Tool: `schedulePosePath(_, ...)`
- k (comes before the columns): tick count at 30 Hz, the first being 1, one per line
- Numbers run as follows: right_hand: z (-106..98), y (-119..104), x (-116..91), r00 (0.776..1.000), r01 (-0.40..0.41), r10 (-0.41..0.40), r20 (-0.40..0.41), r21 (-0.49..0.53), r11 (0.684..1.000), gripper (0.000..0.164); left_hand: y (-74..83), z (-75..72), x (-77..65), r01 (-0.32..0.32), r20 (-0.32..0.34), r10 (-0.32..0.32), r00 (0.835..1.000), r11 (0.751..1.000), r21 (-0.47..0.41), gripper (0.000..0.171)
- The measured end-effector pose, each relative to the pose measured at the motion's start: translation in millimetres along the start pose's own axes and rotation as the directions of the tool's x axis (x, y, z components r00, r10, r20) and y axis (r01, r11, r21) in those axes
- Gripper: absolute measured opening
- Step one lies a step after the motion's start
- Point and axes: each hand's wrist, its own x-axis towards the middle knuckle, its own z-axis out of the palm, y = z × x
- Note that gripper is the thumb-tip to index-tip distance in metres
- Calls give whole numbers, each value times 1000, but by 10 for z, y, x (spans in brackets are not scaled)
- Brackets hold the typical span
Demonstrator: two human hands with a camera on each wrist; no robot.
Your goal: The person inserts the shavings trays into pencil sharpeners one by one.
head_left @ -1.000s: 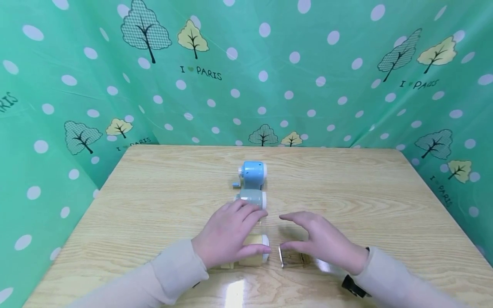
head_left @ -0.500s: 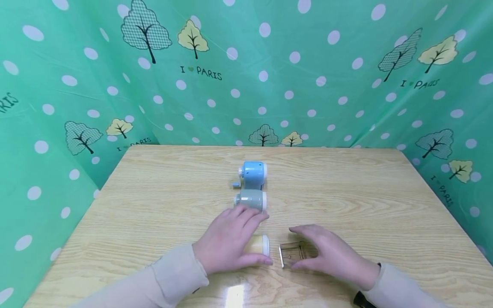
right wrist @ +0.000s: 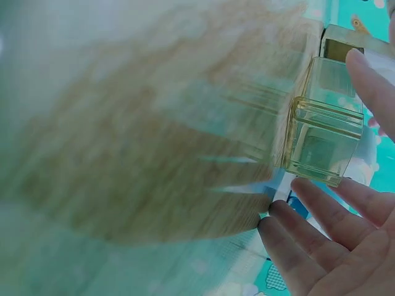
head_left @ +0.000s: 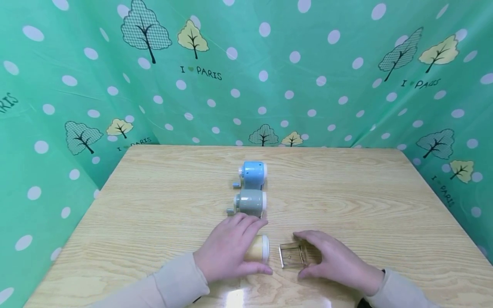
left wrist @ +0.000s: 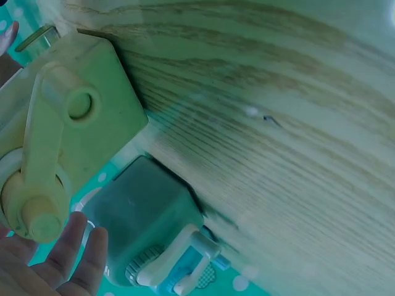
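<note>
A pale yellow crank pencil sharpener (head_left: 256,250) lies on the table with its white end facing right. Over it is my left hand (head_left: 228,249), thumb on the near side and fingers on the far side, partly hiding it. The left wrist view shows its crank handle (left wrist: 44,132) and straight fingers beside it. Just right of the white end sits a clear brownish plastic drawer (head_left: 290,256). My right hand (head_left: 340,264) spreads thumb and fingers to either side of the drawer's right end; the right wrist view shows the fingers (right wrist: 315,216) extended close to it.
Beyond the left hand, a grey crank sharpener (head_left: 252,202) and a blue one (head_left: 254,172) line up toward the back of the wooden table (head_left: 339,188). A green dotted curtain (head_left: 215,94) hangs behind and around the table.
My right hand has drawn back toward the right and nearer me, uncovering more of the drawer. My left hand has shifted slightly nearer, so more of the grey sharpener shows.
</note>
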Motion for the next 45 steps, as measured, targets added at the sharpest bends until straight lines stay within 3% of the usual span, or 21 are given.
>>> schedulePosePath(6,9,45,-14,999,33,-33,1,7,999,90,17,16,-15,-2,2,2,1000,1000,4,97)
schedulePosePath(18,15,67,-21,1000,-10,10,1,25,1000,77,43,34,-29,17,32,-17,999,1000,8,98)
schedulePosePath(25,15,70,-8,1000,4,-4,-12,11,1000,73,64,59,-37,61,92,-65,994,997,42,103)
schedulePosePath(30,4,69,6,1000,15,-15,-12,10,1000,70,68,63,-40,69,101,-74,992,996,47,103)
schedulePosePath(38,6,63,15,1000,19,-19,-12,11,1000,68,80,87,-49,130,142,-123,982,991,-41,100)
schedulePosePath(45,10,58,7,1000,4,-4,-12,10,1000,68,94,118,-41,162,124,-149,981,982,-100,82)
